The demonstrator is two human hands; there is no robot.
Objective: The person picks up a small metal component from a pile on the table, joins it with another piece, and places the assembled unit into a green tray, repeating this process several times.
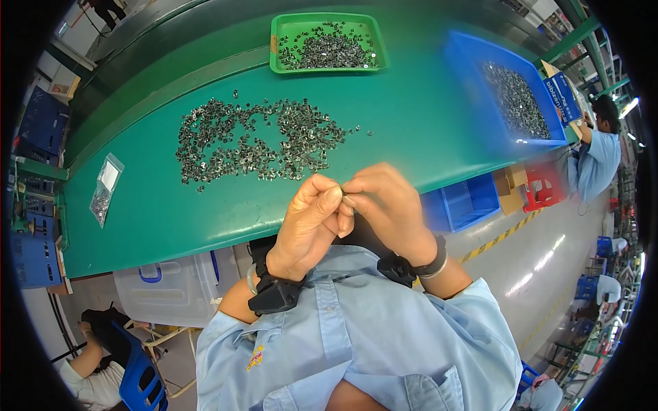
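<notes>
A worker in a pale blue shirt brings both hands together at the near edge of a green table (171,212), just below the picture's centre. The left hand (312,219) and right hand (387,209) are closed, fingertips pinched from either side on a small metal part (344,196) held between them; the part is too small to make out in detail. Judged from the grip, the work goes best with the piece kept up near the eyes, turned slowly between thumb and forefinger, wrists steady, so nothing slips to the floor.

At 11 o'clock from the hands a loose heap of small metal parts (257,140) lies spread on the table. At 12 o'clock, at the far edge, a green tray (274,48) holds more of them. At 2 o'clock a deep blue bin (466,68) is filled with the same kind of pieces; a blue-and-white label card (563,96) stands at its right side. At 9 o'clock a small clear plastic bag (105,188) lies flat, part full of parts. Under the table at 3 o'clock sit a blue crate (462,202), a brown cardboard box (510,188) and a red crate (545,185); yellow-and-black tape (504,236) marks the floor.
</notes>
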